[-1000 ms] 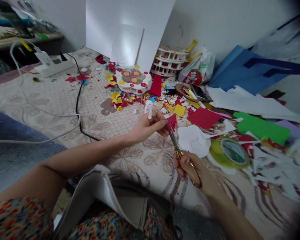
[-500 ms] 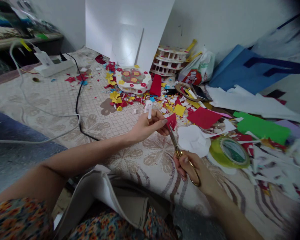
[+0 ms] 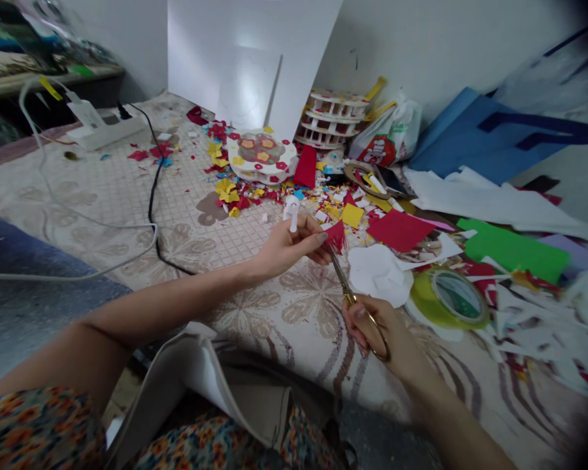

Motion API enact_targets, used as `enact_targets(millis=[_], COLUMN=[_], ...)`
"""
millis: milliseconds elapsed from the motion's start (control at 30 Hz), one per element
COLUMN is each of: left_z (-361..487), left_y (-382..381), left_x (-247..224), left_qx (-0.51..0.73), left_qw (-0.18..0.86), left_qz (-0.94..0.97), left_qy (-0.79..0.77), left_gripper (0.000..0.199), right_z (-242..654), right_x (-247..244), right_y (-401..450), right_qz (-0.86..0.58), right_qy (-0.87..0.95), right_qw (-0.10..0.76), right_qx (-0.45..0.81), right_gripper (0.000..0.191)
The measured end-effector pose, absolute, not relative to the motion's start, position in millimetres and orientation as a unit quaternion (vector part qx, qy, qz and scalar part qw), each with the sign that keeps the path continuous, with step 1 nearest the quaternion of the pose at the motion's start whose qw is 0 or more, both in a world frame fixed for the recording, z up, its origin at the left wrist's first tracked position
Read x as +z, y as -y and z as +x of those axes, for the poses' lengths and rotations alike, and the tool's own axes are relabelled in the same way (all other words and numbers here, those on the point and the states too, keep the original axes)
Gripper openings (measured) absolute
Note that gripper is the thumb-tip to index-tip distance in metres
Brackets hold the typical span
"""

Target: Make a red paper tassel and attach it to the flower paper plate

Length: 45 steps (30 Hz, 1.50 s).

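My left hand (image 3: 296,243) pinches a small piece of red paper (image 3: 336,235) between thumb and fingers. Fine slits make a fringe along the paper's lower right edge. In my right hand (image 3: 372,326) is a pair of scissors (image 3: 343,281) with gold handles, fingers through the loops. Its blades point up and left, their tips at the fringed edge, and look nearly closed. Just behind my left hand stands a small white object (image 3: 293,210) with a stem. To the right of the blades lies a white scalloped paper shape (image 3: 379,274).
A white flower-decorated piece (image 3: 262,171) stands among paper scraps at the back. On the right are a roll of tape (image 3: 448,297), red paper (image 3: 400,230) and green paper (image 3: 514,249). A power strip (image 3: 105,132) and black cable (image 3: 150,209) lie left.
The scissor handles and my right hand have shifted very slightly, and the blades look more closed. My left hand and the red paper have stayed in almost the same place.
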<state>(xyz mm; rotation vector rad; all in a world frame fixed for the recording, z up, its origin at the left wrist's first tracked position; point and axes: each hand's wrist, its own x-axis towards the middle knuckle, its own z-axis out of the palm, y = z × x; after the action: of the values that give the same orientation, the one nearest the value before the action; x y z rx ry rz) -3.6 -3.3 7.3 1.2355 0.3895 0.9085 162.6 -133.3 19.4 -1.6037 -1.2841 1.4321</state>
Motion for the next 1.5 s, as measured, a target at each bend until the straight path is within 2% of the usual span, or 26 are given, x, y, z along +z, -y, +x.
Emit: enact_targets(millis=[433,833,1133,1500], left_z=[-4,-4,-3,-4], left_y=[4,3,4,4], left_x=[10,6,5,9], left_qx=[0.411,0.385,0.388,0.388], left_qw=[0.706,0.724,0.714,0.716], left_qz=[0.549,0.549,0.557,0.553], left_qy=[-0.180,-0.163,-0.171,-0.175], left_gripper=[0.030,0.031,0.031,0.033], right_z=[164,176,169,166], right_x=[19,6,12,17], right_y=[133,133,138,135], right_qz=[-0.603,-0.537,-0.575,-0.604], right_qy=[0.500,0.584,0.537,0.516], right_qw=[0.298,0.288,0.304,0.303], right_qx=[0.545,0.536,0.537,0.526], right_gripper=[0.063,0.066,0.057,0.059])
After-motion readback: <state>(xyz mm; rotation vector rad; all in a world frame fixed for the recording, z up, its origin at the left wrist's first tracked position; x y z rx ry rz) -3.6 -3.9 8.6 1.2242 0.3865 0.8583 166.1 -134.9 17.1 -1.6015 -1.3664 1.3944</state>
